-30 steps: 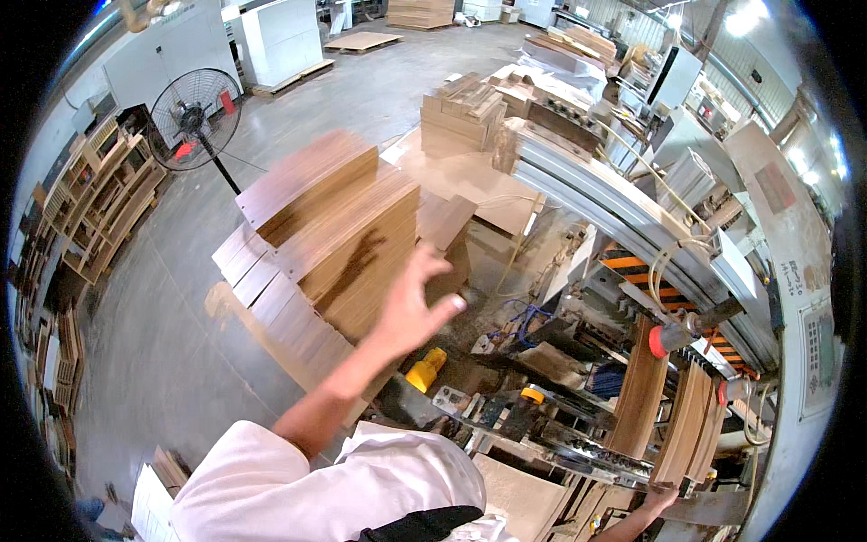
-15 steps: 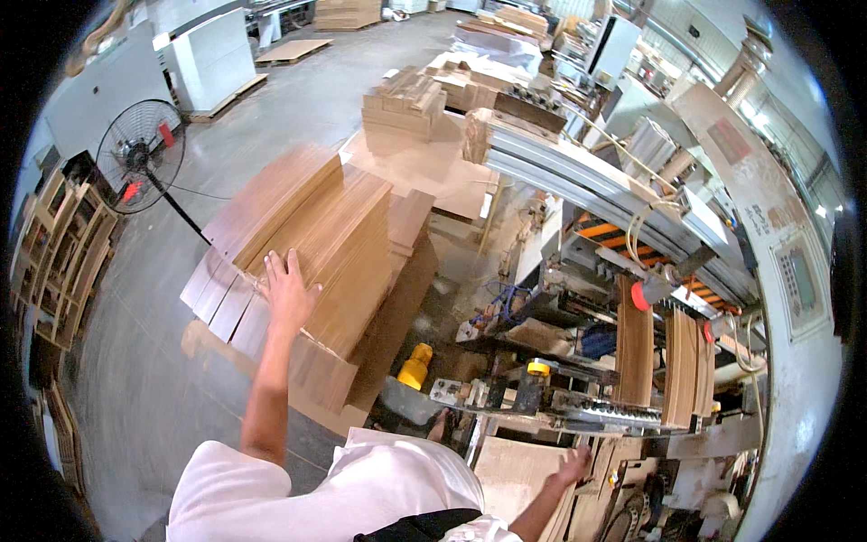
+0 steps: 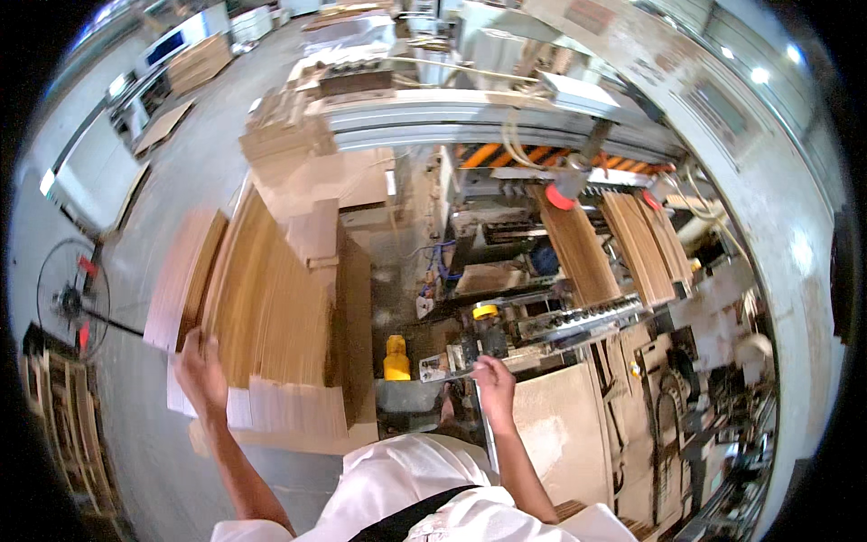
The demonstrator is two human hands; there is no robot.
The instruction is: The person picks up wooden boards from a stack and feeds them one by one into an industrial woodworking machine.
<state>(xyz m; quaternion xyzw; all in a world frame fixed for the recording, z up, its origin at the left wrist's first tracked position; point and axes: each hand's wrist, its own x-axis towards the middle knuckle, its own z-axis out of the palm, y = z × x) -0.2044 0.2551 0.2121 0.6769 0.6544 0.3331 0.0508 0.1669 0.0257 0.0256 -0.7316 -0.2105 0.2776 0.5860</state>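
My left hand [image 3: 200,375] is at the near end of a large stack of wooden boards [image 3: 262,298]. Its fingers are bent around the end of a board beside the gap between two rows; motion blurs them a little. Left of the gap lies a lower row of pale-faced boards [image 3: 181,280]. My right hand [image 3: 497,388] is raised in front of my body with its fingers curled in, and nothing shows in it. Just beyond it is a machine post with a yellow cap [image 3: 486,313].
To the right stands a machine holding several brown boards [image 3: 578,253] under red round pads [image 3: 560,197]. A yellow part [image 3: 396,359] sits low between stack and machine. A flat pale panel [image 3: 555,425] lies at the near right, and a fan [image 3: 70,298] stands at the left.
My view has swung to the right. My left hand has gone from lying spread on the boards to bent fingers at their near end. My right hand has come up and in, its fingers now curled.
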